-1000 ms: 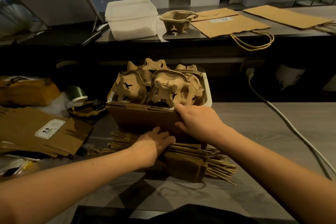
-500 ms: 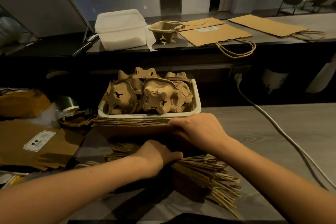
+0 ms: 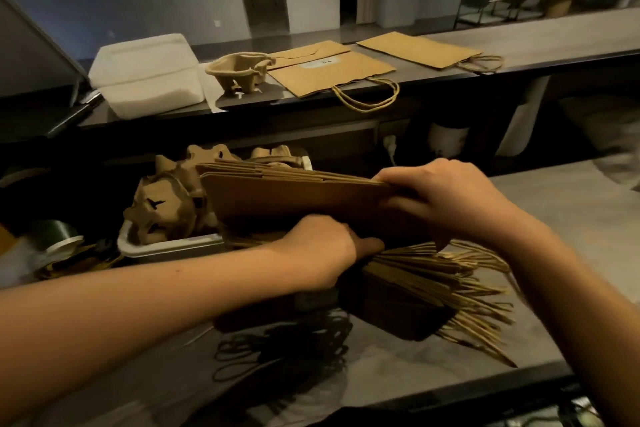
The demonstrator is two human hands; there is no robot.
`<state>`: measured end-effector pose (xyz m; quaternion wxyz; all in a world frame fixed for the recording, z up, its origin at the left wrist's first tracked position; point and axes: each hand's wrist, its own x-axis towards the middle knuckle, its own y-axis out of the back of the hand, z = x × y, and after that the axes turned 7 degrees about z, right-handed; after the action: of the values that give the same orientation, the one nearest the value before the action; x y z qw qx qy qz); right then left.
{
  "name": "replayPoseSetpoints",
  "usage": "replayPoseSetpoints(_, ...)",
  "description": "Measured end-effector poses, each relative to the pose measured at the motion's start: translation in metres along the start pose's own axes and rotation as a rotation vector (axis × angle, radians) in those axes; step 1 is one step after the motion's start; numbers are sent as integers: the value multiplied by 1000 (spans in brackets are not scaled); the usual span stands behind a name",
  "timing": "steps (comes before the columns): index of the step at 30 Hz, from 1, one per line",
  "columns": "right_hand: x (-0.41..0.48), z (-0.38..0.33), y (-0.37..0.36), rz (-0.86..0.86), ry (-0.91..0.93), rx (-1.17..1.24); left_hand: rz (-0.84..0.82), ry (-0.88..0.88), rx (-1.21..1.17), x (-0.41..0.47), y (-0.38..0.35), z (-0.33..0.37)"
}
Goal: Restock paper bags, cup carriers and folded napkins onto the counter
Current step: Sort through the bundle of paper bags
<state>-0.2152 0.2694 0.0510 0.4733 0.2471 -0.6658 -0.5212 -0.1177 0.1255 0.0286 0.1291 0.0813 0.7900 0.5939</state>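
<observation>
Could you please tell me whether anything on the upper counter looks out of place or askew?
Yes: the flat brown paper bag lies crooked, its twisted handles drooping over the front edge of the dark counter.

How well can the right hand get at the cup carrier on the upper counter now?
Probably not yet: the right hand grips the stack of paper bags, as does the left hand. The cup carrier itself stands uncovered.

Two hands, left hand (image 3: 322, 246) and right hand (image 3: 446, 198), share one stack of paper bags (image 3: 294, 199); beyond them lie three flat bags (image 3: 308, 51) (image 3: 332, 76) (image 3: 419, 48), one cup carrier (image 3: 239, 71), one white tub (image 3: 145, 76); beside the left hand, one tray (image 3: 166, 248) of perhaps four carriers (image 3: 162, 208).
</observation>
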Motion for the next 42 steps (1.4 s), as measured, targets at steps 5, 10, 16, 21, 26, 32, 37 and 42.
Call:
replayPoseSetpoints(5,-20,37,21,-32,-105,-40,59,-89,33,45,18,24)
replayPoseSetpoints(10,-39,70,31,-51,-195,-54,60,-125,11,90,28,38)
replayPoseSetpoints(16,-55,108,31,-40,-302,-35,17,-118,2,137,35,47)
replayPoseSetpoints(21,-59,134,10,-80,-371,114,21,-209,147,154,24,50)
replayPoseSetpoints(26,-52,160,-19,-146,-449,319,-82,-272,165,185,14,44)
replayPoseSetpoints(32,-45,193,-64,-181,-596,579,-340,-369,62,234,4,29)
replayPoseSetpoints(37,-42,218,-115,-276,-857,743,-574,-395,-101,274,-24,19)
replayPoseSetpoints(42,-34,238,-155,-390,-911,760,-656,-349,-195,295,-62,5)
